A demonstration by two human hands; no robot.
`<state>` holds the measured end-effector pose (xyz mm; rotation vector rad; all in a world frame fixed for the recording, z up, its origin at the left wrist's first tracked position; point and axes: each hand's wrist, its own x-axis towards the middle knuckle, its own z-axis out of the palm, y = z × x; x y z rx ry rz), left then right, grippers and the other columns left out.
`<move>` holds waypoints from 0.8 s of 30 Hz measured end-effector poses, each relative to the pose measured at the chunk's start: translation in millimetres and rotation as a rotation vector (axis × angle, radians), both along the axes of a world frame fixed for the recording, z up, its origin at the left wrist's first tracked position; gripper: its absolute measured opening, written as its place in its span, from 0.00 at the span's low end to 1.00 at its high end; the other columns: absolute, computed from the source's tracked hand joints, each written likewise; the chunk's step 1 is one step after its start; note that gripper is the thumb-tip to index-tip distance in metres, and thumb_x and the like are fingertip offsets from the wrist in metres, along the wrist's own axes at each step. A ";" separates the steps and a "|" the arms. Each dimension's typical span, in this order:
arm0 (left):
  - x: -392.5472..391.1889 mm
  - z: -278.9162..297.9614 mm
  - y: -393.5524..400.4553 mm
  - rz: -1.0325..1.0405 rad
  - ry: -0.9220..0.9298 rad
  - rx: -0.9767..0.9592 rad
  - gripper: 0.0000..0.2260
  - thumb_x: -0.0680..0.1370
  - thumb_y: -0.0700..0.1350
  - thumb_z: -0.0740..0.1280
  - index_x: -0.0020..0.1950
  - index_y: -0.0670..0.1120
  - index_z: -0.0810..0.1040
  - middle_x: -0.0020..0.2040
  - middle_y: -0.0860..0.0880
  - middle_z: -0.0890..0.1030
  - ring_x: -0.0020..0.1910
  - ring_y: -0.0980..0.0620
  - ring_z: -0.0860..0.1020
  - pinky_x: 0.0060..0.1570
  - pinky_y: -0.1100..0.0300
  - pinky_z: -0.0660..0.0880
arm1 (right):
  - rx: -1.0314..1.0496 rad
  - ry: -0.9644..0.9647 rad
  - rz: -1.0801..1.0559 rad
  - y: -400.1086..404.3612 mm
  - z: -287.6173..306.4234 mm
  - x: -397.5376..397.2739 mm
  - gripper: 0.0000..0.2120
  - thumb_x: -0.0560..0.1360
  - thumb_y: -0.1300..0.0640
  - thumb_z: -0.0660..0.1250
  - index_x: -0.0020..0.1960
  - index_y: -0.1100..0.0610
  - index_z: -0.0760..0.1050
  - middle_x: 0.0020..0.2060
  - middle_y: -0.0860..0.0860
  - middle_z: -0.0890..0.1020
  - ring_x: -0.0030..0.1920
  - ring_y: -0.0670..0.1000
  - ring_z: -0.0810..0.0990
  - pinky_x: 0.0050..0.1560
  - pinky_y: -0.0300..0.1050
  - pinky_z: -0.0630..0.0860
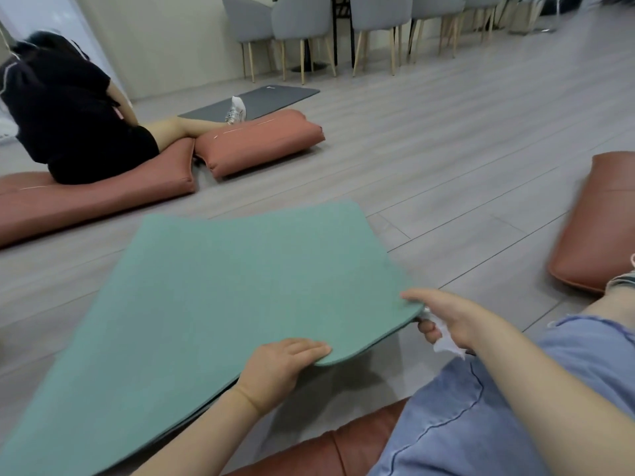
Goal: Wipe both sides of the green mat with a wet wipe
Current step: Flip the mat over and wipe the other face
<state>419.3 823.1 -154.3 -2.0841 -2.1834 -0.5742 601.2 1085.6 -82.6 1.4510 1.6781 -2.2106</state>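
The green mat [220,293] fills the lower middle of the head view, its near right corner lifted off the grey floor. My left hand [281,367] grips the near edge of that corner, fingers on top. My right hand [446,319] pinches the mat's right corner with the thumb on top, and a crumpled white wet wipe [445,341] is tucked in the same hand, hanging below the fingers. My leg in blue jeans [515,407] lies at the lower right.
A person in black [65,108] sits on terracotta floor cushions [261,142] at the upper left, beside a dark grey mat [254,101]. Another terracotta cushion [598,221] lies at the right edge. Grey chairs [378,25] stand along the back.
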 end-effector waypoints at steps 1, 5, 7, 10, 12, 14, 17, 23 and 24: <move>1.6 -1.6 2.9 -0.015 0.000 -0.013 0.22 0.72 0.41 0.60 0.61 0.59 0.80 0.58 0.61 0.82 0.51 0.59 0.82 0.41 0.67 0.77 | 0.029 -0.025 0.005 -0.8 -2.8 3.4 0.07 0.77 0.58 0.64 0.42 0.58 0.71 0.26 0.51 0.68 0.24 0.47 0.59 0.21 0.36 0.54; -2.5 -13.2 12.7 -0.022 -0.047 -0.082 0.23 0.71 0.42 0.60 0.63 0.59 0.79 0.58 0.60 0.82 0.51 0.58 0.82 0.44 0.67 0.76 | 0.173 -0.060 -0.080 -8.3 -16.3 12.9 0.04 0.77 0.64 0.63 0.44 0.61 0.72 0.31 0.54 0.71 0.27 0.49 0.63 0.20 0.38 0.57; -4.1 -20.0 18.8 -0.044 -0.035 -0.153 0.25 0.71 0.43 0.60 0.65 0.61 0.75 0.60 0.59 0.82 0.51 0.58 0.82 0.44 0.67 0.77 | 0.230 -0.051 -0.100 -10.1 -27.6 23.6 0.04 0.77 0.65 0.62 0.44 0.62 0.74 0.31 0.55 0.71 0.27 0.50 0.63 0.23 0.39 0.57; -5.2 -25.3 32.7 -0.088 0.009 -0.251 0.26 0.71 0.44 0.58 0.68 0.62 0.71 0.61 0.58 0.81 0.51 0.56 0.82 0.42 0.67 0.78 | 0.279 -0.031 -0.148 -11.7 -44.8 42.9 0.06 0.75 0.64 0.63 0.45 0.64 0.78 0.32 0.59 0.73 0.29 0.52 0.65 0.27 0.41 0.57; -6.0 -26.8 44.7 -0.113 0.036 -0.279 0.26 0.72 0.44 0.59 0.68 0.63 0.70 0.62 0.57 0.81 0.51 0.56 0.83 0.42 0.66 0.78 | 0.288 -0.024 -0.215 -13.2 -51.3 54.2 0.07 0.75 0.62 0.64 0.45 0.64 0.79 0.32 0.60 0.75 0.31 0.53 0.68 0.29 0.42 0.58; -6.1 -25.6 56.7 -0.140 0.051 -0.290 0.27 0.73 0.44 0.62 0.70 0.64 0.68 0.64 0.57 0.80 0.52 0.54 0.83 0.42 0.64 0.80 | 0.259 0.010 -0.305 -15.1 -52.8 62.4 0.06 0.75 0.63 0.64 0.44 0.64 0.78 0.31 0.59 0.74 0.30 0.52 0.67 0.28 0.41 0.58; -9.1 -15.5 66.6 -0.159 0.053 -0.281 0.24 0.73 0.47 0.60 0.69 0.63 0.70 0.63 0.56 0.81 0.50 0.54 0.83 0.40 0.64 0.80 | 0.180 0.082 -0.386 -21.6 -44.0 68.2 0.06 0.76 0.65 0.63 0.41 0.62 0.75 0.27 0.56 0.70 0.23 0.49 0.63 0.24 0.35 0.55; -29.8 -26.4 21.5 -0.041 0.018 -0.340 0.25 0.71 0.49 0.59 0.66 0.62 0.76 0.62 0.58 0.81 0.49 0.56 0.84 0.41 0.66 0.78 | 0.243 0.028 -0.183 -84.3 -30.1 58.6 0.05 0.75 0.64 0.63 0.41 0.60 0.74 0.22 0.49 0.68 0.20 0.46 0.62 0.23 0.36 0.57; -31.3 -33.2 5.5 -0.004 -0.004 -0.357 0.24 0.71 0.51 0.60 0.66 0.62 0.77 0.62 0.58 0.81 0.49 0.57 0.84 0.40 0.66 0.78 | 0.248 0.049 -0.123 -99.0 -31.5 53.7 0.05 0.75 0.63 0.62 0.41 0.59 0.74 0.21 0.48 0.68 0.21 0.45 0.62 0.23 0.36 0.57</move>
